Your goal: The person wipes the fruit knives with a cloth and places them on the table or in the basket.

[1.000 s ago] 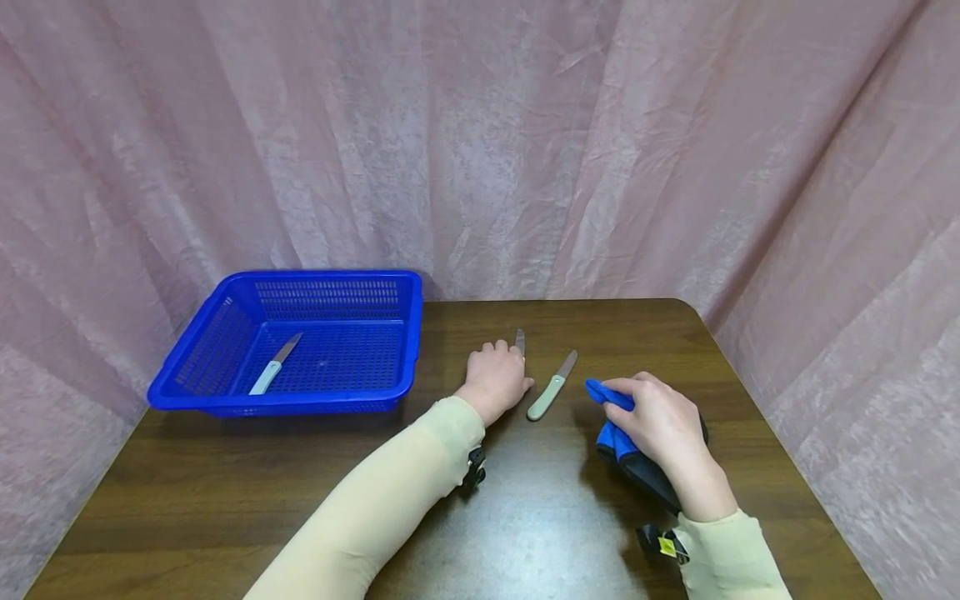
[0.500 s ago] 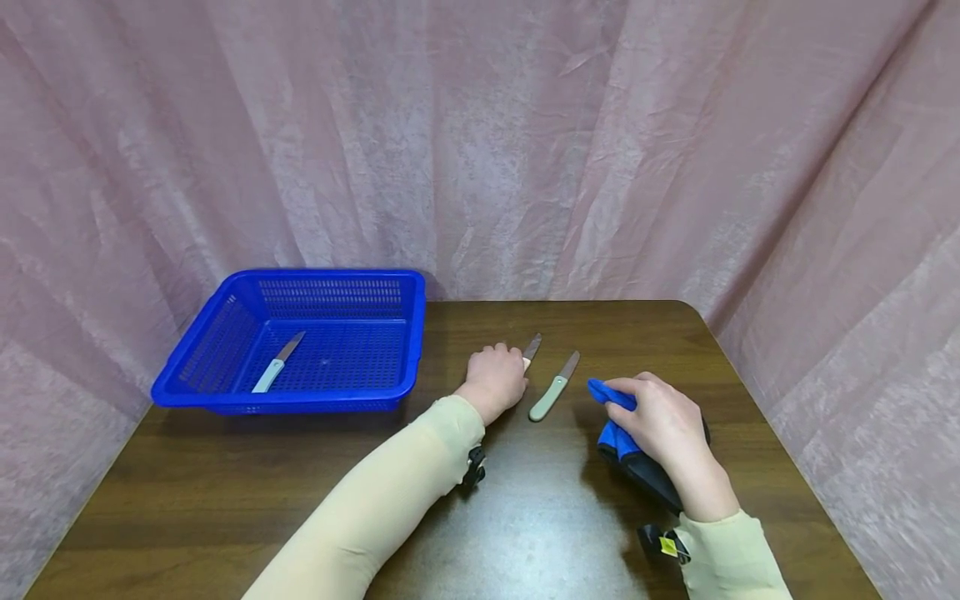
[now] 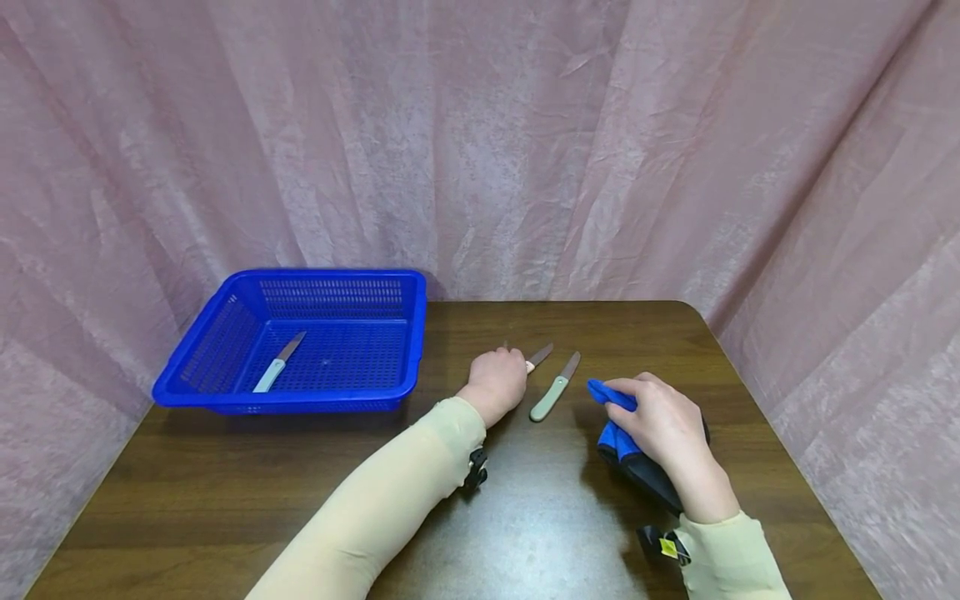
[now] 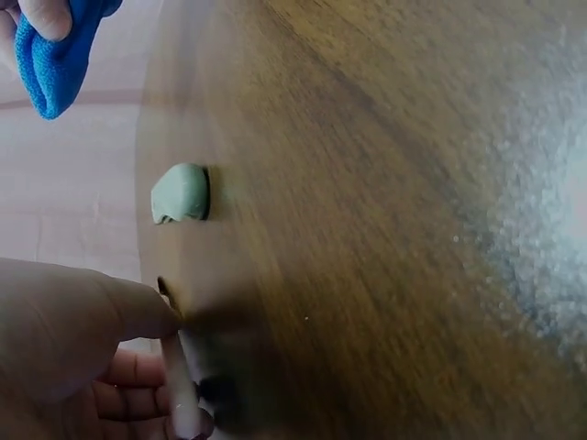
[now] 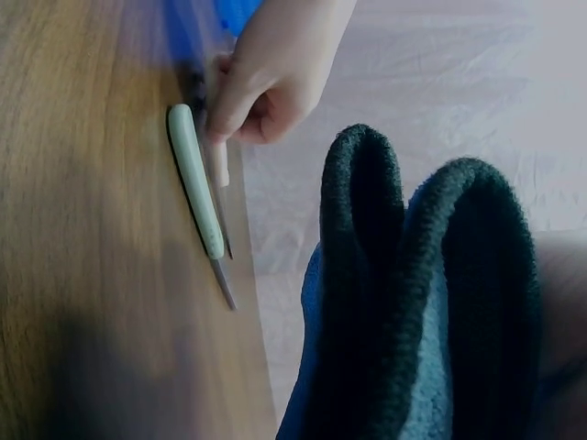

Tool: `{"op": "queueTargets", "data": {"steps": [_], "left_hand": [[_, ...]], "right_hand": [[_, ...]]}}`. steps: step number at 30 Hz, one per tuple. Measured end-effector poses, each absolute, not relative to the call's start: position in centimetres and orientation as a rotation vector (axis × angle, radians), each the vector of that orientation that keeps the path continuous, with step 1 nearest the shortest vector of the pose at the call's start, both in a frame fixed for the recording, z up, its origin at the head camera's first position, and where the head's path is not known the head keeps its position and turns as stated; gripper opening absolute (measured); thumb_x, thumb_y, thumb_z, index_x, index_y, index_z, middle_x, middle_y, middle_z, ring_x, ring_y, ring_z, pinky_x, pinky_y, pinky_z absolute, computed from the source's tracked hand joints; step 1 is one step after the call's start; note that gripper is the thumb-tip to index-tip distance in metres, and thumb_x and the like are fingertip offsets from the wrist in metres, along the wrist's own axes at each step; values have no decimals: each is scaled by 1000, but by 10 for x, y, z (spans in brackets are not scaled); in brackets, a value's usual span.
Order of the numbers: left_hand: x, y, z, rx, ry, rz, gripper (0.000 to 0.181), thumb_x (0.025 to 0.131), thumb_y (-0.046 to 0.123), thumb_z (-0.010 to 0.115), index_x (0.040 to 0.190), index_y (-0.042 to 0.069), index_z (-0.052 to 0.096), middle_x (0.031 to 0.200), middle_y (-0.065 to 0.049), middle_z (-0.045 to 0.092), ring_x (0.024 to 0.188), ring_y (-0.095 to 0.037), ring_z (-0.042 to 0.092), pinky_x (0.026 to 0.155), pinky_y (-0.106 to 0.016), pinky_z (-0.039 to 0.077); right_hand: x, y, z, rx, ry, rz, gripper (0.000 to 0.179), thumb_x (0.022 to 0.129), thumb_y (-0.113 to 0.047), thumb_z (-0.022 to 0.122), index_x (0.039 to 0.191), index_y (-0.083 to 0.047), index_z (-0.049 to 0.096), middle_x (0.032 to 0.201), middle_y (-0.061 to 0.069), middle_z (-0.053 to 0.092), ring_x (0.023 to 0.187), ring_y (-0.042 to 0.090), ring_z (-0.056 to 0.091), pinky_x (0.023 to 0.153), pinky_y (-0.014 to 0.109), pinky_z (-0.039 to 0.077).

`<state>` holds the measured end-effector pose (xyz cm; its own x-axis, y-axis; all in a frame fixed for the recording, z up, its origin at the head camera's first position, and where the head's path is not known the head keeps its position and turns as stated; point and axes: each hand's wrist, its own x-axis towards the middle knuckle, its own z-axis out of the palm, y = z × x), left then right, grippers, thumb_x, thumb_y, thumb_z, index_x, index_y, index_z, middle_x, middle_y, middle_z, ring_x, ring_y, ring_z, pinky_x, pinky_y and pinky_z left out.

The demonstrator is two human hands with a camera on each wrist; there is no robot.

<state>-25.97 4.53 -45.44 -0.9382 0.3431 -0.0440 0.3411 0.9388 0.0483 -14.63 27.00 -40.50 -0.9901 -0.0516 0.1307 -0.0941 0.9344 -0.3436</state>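
My left hand (image 3: 495, 383) pinches a knife (image 4: 182, 390) by its cream handle, thumb on one side and fingers on the other. Its blade (image 3: 542, 356) points away and to the right, low over the table. Just right of it lies a knife with a pale green handle (image 3: 549, 400), blade pointing away. A small dark tip (image 3: 506, 344) pokes out beyond the left knuckles; the rest is hidden. My right hand (image 3: 663, 421) grips a folded blue cloth (image 3: 617, 437) with black edging, whose folds (image 5: 367, 275) fill much of the right wrist view.
At the left stands a blue plastic basket (image 3: 414, 350) with perforated sides. A knife with a light blue handle (image 3: 270, 375) lies inside it. Pink curtains (image 3: 480, 150) hang behind and beside the brown wooden table (image 3: 300, 500).
The blade of the knife in my left hand has swung to the right. A dark tip now shows beyond the knuckles. My right hand and the cloth have stayed in place.
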Motion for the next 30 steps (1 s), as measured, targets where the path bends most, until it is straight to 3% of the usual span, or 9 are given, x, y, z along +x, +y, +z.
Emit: {"op": "queueTargets", "data": {"steps": [9,13,26,30], "left_hand": [[-253,36,-448,584,3072,119,13,117,18,52,118,6,57,103,-11,76,86,-26,77,68,-43,62],[-245,31,-443,645,3095,152,8,115,14,55,116,6,53,100,-11,72,81,-25,74,63,-41,60],[-218,7,-432,840,3237,297,19,110,6,63,126,-2,58,91,-14,68,72,-26,70,60,-39,59],[-210,-3,-432,870,3294,291,14,109,5,64,121,-2,60,88,-14,66,70,-27,69,58,-40,58]], "right_hand": [[-148,265,-402,131,-2969,538,35,98,-25,79,131,-17,82,119,15,76,91,30,70,69,47,54],[-147,262,-401,143,-2964,536,35,98,-25,80,131,-16,82,119,15,76,92,30,71,70,48,54],[-148,250,-393,170,-2945,526,36,98,-25,78,133,-16,81,120,15,75,91,30,70,70,48,54],[-147,244,-390,195,-2931,531,35,98,-25,79,132,-17,82,118,14,75,88,29,69,69,47,54]]}}
